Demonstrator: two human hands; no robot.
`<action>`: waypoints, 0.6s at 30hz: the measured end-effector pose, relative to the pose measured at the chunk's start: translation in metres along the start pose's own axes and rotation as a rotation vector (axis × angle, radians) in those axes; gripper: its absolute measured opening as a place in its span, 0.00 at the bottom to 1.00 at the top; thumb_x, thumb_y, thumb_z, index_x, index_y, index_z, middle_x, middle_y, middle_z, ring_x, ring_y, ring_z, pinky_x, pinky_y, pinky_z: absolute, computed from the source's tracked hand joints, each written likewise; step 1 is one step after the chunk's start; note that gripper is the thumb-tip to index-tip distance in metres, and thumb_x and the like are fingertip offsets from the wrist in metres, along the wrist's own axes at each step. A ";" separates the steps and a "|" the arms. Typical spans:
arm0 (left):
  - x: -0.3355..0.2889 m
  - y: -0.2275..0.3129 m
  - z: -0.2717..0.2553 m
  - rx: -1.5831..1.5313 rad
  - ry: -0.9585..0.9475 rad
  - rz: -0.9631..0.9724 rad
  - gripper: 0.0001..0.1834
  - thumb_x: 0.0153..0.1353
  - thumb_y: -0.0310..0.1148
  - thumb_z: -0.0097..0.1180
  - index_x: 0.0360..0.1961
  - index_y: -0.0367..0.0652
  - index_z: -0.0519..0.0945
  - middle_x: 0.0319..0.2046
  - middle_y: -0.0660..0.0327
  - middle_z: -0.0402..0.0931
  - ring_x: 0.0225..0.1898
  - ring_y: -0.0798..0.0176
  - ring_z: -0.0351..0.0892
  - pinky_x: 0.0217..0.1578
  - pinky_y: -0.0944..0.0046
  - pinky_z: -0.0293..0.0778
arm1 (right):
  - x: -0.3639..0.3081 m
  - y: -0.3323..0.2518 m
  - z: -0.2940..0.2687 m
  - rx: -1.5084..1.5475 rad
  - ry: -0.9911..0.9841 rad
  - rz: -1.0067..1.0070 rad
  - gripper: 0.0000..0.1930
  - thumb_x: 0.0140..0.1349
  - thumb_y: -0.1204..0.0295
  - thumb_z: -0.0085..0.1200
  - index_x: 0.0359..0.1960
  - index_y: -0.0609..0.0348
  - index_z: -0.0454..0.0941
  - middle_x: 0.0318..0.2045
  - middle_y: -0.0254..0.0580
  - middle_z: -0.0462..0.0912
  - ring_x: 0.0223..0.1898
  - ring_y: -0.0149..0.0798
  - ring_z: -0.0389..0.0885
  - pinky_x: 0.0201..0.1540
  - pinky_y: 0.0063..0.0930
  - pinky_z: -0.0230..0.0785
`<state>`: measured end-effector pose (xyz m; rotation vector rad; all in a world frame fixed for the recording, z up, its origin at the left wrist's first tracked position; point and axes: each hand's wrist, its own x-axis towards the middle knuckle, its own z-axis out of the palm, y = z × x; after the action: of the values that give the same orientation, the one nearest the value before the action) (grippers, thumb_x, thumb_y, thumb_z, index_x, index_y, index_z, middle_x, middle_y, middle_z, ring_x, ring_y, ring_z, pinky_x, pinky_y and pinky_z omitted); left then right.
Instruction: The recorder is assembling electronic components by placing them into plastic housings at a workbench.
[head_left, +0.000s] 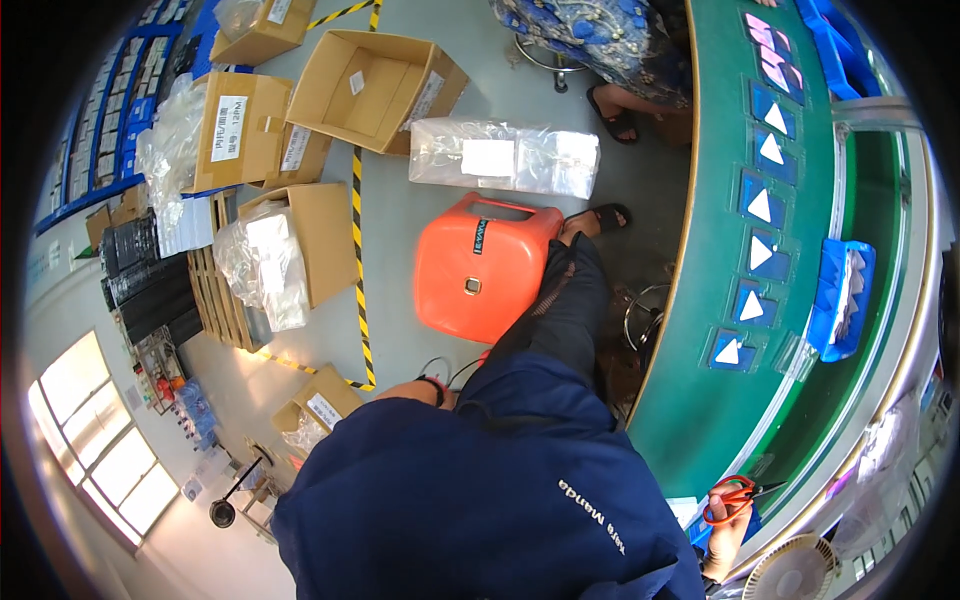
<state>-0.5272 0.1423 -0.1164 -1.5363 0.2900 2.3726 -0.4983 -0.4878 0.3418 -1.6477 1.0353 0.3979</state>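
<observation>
The scissors [738,492] are in my right hand [728,522], at the near end of the worktable [650,445], with smooth, looped red handles and dark, slim blades pointing off to the right. My fingers are curled closed round the handles, gripping them; the arm reaches out to my right from the navy sleeve, and a dark band [709,582] circles the wrist. My left hand is out of sight, so I cannot tell how its fingers stand. Just beside the scissors lies a white paper [683,510], and below them sits a round, ribbed cream piece [795,570].

Farther up the green, matte tabletop, six blue cards [731,350] with white triangles run in a line, each in a clear, shiny sheet, with glossy pink pieces [768,48] past them. To their right a blue plastic bin [828,275] holds pale pieces.

Off to the left of the table stands a smooth red plastic stool [440,275], rounded at the corners, with a hole in its seat. Beyond it is a long block [555,160] in crinkled clear plastic, and then brown cardboard boxes [452,85] near striped yellow-and-black tape [362,300]
</observation>
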 end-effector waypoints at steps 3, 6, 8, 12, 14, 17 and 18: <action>-0.030 -0.016 -0.024 -0.003 0.018 0.000 0.24 0.54 0.49 0.52 0.48 0.49 0.80 0.47 0.56 0.78 0.50 0.55 0.76 0.47 0.52 0.70 | 0.008 0.001 0.004 0.004 0.040 -0.021 0.08 0.55 0.71 0.61 0.31 0.61 0.75 0.27 0.30 0.72 0.29 0.26 0.68 0.33 0.21 0.58; -0.085 -0.071 -0.034 -0.034 0.063 -0.039 0.23 0.54 0.48 0.53 0.48 0.48 0.80 0.48 0.54 0.77 0.51 0.53 0.76 0.48 0.51 0.70 | 0.021 -0.003 0.014 0.011 -0.014 -0.050 0.10 0.52 0.72 0.63 0.32 0.63 0.76 0.25 0.32 0.73 0.28 0.27 0.70 0.33 0.21 0.61; -0.118 -0.090 -0.067 -0.042 0.109 -0.070 0.23 0.54 0.48 0.53 0.48 0.47 0.80 0.48 0.53 0.77 0.51 0.52 0.75 0.48 0.50 0.69 | 0.025 0.001 0.026 0.083 0.028 -0.023 0.15 0.49 0.73 0.66 0.37 0.61 0.76 0.26 0.29 0.74 0.27 0.24 0.68 0.30 0.17 0.60; -0.187 -0.113 -0.175 -0.037 0.213 -0.123 0.23 0.55 0.47 0.53 0.48 0.46 0.80 0.49 0.51 0.76 0.52 0.49 0.75 0.49 0.47 0.68 | 0.035 0.019 0.048 0.226 0.023 -0.074 0.11 0.49 0.82 0.58 0.35 0.61 0.73 0.22 0.31 0.73 0.19 0.22 0.69 0.21 0.13 0.59; -0.221 -0.125 -0.206 -0.007 0.257 -0.143 0.23 0.55 0.47 0.53 0.48 0.46 0.80 0.49 0.50 0.76 0.52 0.48 0.74 0.50 0.46 0.68 | 0.039 0.027 0.065 0.203 0.071 -0.070 0.11 0.49 0.82 0.55 0.36 0.63 0.72 0.22 0.33 0.73 0.20 0.23 0.71 0.23 0.14 0.62; -0.252 -0.091 -0.281 0.047 0.302 -0.148 0.23 0.56 0.46 0.53 0.48 0.45 0.80 0.50 0.48 0.75 0.53 0.46 0.74 0.51 0.45 0.67 | 0.036 0.005 0.093 0.183 0.078 -0.094 0.08 0.58 0.79 0.56 0.40 0.63 0.76 0.34 0.32 0.78 0.33 0.23 0.73 0.34 0.15 0.66; -0.266 -0.090 -0.297 0.052 0.318 -0.148 0.22 0.56 0.46 0.53 0.48 0.44 0.80 0.50 0.48 0.75 0.53 0.45 0.74 0.51 0.44 0.67 | 0.039 -0.003 0.105 0.136 0.076 -0.090 0.08 0.57 0.80 0.56 0.39 0.63 0.77 0.34 0.33 0.80 0.35 0.23 0.73 0.39 0.16 0.66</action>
<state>-0.1404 0.0925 0.0046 -1.8407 0.2922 1.9907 -0.4485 -0.4093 0.2794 -1.5912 1.0177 0.2019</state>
